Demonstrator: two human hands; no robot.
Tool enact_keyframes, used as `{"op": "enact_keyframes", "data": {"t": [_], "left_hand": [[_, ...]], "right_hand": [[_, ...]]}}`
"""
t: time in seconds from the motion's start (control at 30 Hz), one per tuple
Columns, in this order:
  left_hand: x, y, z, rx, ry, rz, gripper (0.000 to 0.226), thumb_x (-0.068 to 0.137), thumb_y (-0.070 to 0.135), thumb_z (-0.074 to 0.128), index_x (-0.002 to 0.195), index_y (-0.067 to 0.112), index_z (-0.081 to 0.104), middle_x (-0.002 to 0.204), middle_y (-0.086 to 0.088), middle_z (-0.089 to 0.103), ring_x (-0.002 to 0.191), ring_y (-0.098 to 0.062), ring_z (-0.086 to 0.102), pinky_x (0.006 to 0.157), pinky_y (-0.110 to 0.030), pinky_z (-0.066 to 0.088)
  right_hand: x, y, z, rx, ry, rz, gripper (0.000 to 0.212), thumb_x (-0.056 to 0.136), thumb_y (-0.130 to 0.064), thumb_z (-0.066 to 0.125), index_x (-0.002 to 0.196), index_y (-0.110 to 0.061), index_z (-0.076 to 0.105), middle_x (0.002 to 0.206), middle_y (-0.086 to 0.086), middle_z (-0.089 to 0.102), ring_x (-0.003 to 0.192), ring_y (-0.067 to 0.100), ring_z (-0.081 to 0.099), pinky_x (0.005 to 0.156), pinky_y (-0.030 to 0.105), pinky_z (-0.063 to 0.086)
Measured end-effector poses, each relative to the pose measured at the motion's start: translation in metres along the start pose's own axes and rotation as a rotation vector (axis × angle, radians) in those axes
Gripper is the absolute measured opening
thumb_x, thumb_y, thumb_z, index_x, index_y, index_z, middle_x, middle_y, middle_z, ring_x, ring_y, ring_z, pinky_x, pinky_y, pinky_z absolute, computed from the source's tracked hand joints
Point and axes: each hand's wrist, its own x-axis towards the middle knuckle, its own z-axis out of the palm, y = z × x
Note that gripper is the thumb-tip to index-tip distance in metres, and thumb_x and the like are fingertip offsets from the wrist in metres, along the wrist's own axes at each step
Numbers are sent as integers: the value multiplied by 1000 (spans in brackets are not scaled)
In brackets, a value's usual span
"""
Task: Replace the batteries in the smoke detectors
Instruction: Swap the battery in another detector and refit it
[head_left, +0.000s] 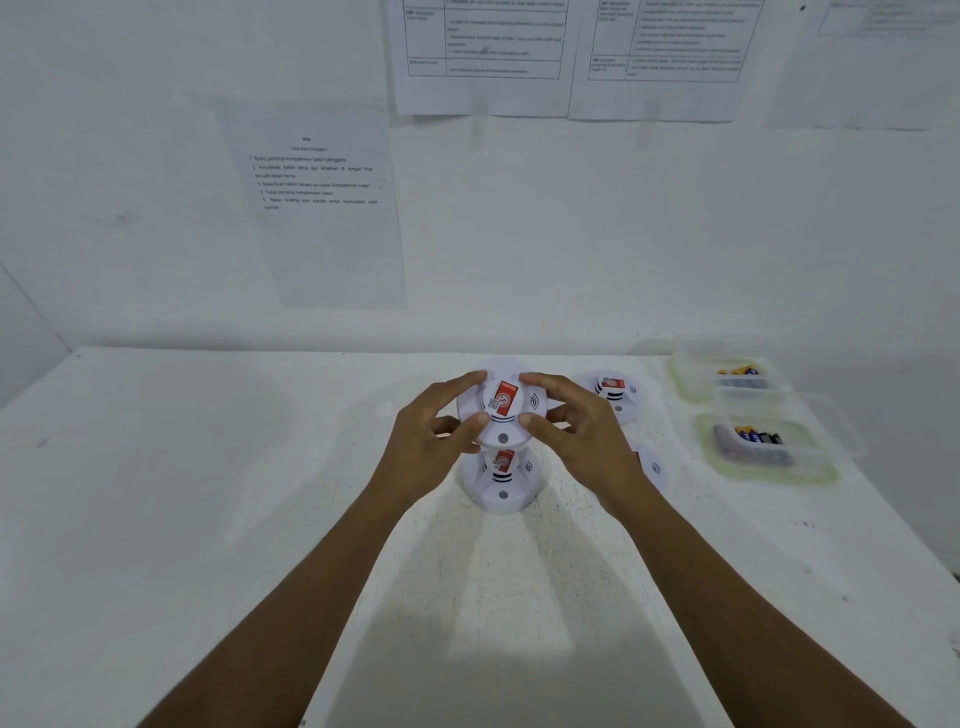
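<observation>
A: Over the white tabletop (208, 519), both hands hold one smoke detector (501, 410) just above a second detector (501, 488).

B: Yes, left hand (431, 447) and right hand (587, 447) pinch its rim, fingers curled. Light, rigid, slick plastic, I'd judge; the rim's the hold.

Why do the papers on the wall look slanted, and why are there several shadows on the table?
Head view throughout: the wide-angle lens tilts the wall sheet; pale shadows fan across the table in several directions, suggesting more than one lamp; the sheet's print is blurred, the held smoke detector sharper.
</observation>
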Motion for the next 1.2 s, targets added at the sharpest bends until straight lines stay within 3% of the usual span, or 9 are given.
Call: {"op": "enact_keyframes", "data": {"t": [0.27,0.53,1.2], "left_hand": [[4,-3,-4,30,-1,16,45,89,20,68,133,19,57,129,1,59,103,-28,67,71,-35,62],[8,-5,-5,29,-3,7,44,89,21,68,131,25,56,128,1,59,101,-27,68,71,-34,62],[17,-13,-12,-4,-15,-7,46,84,21,72,126,33,56,126,7,59,99,-17,69,70,-28,60]], "right_hand": [[2,2,3,-4,5,2,38,89,-19,71,126,-23,64,116,-9,69,90,6,68,76,23,57],[9,4,4,-57,12,2,39,89,-22,71,127,-26,63,118,-12,68,95,7,68,83,28,59],[22,10,11,-82,1,5,39,90,-19,70,128,-22,62,119,-9,67,94,7,67,80,24,58]]}}
